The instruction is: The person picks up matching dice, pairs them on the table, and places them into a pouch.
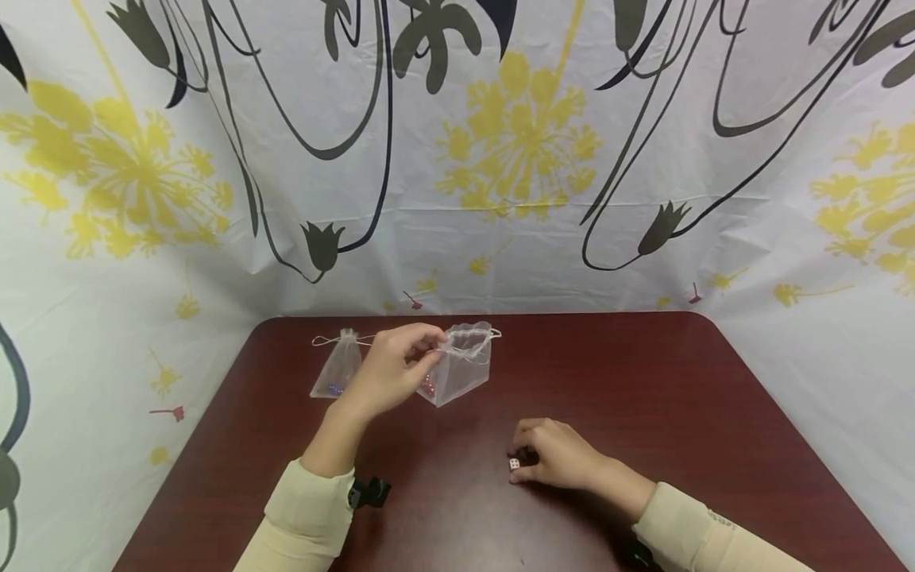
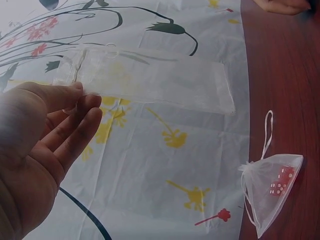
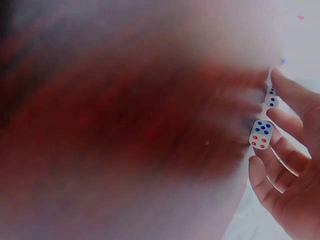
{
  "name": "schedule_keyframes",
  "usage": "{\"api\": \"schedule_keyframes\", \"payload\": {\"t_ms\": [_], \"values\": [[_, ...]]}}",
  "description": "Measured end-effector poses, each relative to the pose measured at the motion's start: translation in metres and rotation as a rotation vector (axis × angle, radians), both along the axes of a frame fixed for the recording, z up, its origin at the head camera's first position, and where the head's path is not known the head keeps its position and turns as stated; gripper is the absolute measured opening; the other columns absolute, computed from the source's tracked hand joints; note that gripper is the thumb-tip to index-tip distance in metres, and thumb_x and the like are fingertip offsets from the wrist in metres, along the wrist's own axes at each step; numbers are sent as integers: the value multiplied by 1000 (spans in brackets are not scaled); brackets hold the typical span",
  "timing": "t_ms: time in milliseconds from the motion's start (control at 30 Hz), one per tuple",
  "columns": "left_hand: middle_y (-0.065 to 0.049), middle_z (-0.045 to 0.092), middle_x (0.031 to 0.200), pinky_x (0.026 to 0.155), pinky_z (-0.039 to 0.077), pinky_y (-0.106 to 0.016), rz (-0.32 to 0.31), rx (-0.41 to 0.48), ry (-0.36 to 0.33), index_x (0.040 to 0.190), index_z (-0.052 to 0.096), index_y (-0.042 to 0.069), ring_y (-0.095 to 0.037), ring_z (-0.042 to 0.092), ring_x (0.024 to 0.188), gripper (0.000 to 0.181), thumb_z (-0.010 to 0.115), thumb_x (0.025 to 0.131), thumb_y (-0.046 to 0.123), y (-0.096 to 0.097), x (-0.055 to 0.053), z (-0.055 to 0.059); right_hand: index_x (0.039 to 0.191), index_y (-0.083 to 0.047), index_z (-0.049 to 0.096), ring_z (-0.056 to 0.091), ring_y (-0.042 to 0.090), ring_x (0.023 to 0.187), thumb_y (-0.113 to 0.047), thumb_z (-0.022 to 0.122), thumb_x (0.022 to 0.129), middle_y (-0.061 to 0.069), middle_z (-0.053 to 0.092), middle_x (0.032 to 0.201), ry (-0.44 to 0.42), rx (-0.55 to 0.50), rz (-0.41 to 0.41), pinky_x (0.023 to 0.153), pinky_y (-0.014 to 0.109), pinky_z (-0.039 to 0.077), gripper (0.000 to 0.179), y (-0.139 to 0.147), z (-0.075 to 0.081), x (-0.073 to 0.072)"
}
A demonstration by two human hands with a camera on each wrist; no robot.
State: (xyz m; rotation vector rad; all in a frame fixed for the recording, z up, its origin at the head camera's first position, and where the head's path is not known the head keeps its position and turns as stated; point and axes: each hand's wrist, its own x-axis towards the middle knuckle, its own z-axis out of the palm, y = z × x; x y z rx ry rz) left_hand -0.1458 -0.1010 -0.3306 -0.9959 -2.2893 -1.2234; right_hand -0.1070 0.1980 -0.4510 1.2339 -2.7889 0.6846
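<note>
My left hand (image 1: 434, 346) pinches the rim of a sheer white drawstring bag (image 1: 463, 367) and holds it up off the dark red table (image 1: 643, 381). In the left wrist view that bag (image 2: 160, 82) stretches away from my fingertips (image 2: 75, 90). A second sheer bag (image 1: 336, 369) lies on the table to the left, with dice inside (image 2: 277, 182). My right hand (image 1: 525, 462) rests on the table near the middle, its fingers curled around small white dice (image 1: 514, 464). The right wrist view shows two dice (image 3: 261, 134) against those fingers (image 3: 290, 92).
A white curtain (image 1: 457, 159) with yellow flowers and dark stems surrounds the table on three sides. Both forearms wear cream sleeves (image 1: 307, 516). The loose bag's drawstring (image 2: 267, 132) trails over the table.
</note>
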Motion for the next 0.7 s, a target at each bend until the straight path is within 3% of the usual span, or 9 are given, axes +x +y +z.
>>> {"api": "schedule_keyframes", "payload": {"t_ms": [167,300,400,567,700], "values": [[-4,73,94,66,57,-25,4,-5,-7,104,71,3,-12,66,78,19,75,87,-6,1,1,0,84,-21,73,53,1,72,-31,87,80,-14,60,86,-20,-9,5,62,21,45,18,1,0,0],[-4,73,94,67,58,-24,-2,-11,-11,103,71,2,-12,67,79,18,75,88,-5,2,1,-1,86,-21,76,58,3,73,-26,87,81,-13,64,87,-10,-81,16,63,20,48,14,1,6,0],[-4,73,94,68,58,-24,-11,-14,-13,103,71,2,-12,68,78,17,75,88,-5,3,1,-2,88,-18,76,63,7,74,-22,86,82,-11,67,88,10,-175,29,64,24,53,12,0,22,-6],[-5,73,94,68,58,-24,-27,-15,9,103,71,2,-12,69,78,17,75,87,-5,6,-1,-1,90,-14,76,66,13,75,-14,86,82,-9,69,88,55,-319,33,62,31,55,12,-3,65,-21],[-6,73,93,67,59,-25,-41,-10,27,102,71,0,-14,70,77,18,75,86,-7,8,0,0,92,-16,77,65,13,76,-14,85,83,-11,69,89,73,-365,14,61,31,55,12,-3,95,-29]]}}
